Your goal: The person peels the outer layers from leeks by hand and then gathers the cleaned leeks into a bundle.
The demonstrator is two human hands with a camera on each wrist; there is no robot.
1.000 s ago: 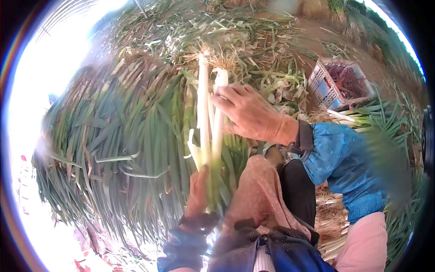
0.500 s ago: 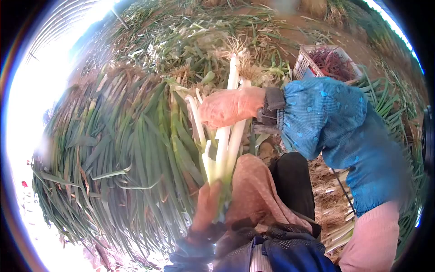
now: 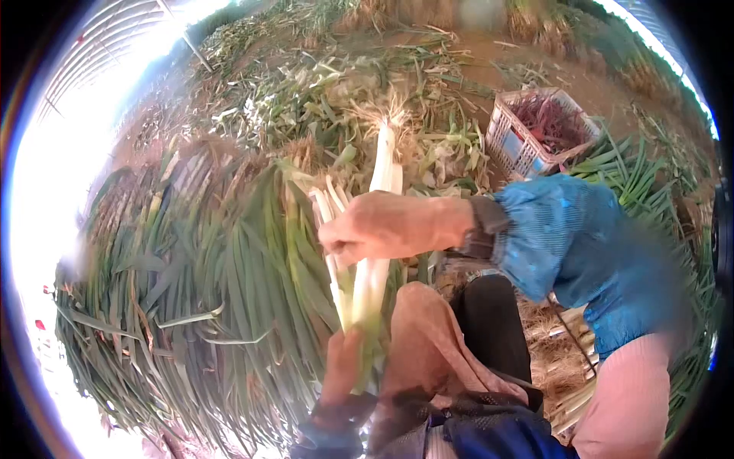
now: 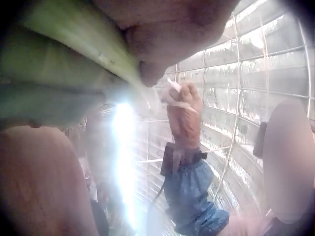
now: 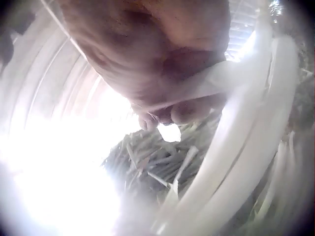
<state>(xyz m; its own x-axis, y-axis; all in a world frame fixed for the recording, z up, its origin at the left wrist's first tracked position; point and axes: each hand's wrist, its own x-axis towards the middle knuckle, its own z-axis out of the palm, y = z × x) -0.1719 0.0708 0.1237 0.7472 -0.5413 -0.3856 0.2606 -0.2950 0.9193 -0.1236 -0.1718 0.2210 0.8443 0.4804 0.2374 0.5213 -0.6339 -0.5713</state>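
Two long green onions stand nearly upright in the head view, their stringy roots up and white shanks bare. My left hand grips them lower down, where white turns green. In the left wrist view its fingers curl over the green part. My right hand crosses in front of the shanks, fingers curled. The right wrist view shows it pinching a pale strip of onion skin that runs across to the white shanks. Loose peeled layers stick out left of the shanks.
A thick heap of green onions lies on the left. Peelings litter the ground beyond. A white crate holding reddish netting or string stands at the right, beside more green onions. The person's covered knee is close to the left hand.
My right hand has gone from beside the upper shanks to across them, then lower and slightly left, with skin peeling away. The left hand keeps its grip; its position has lowered in view.
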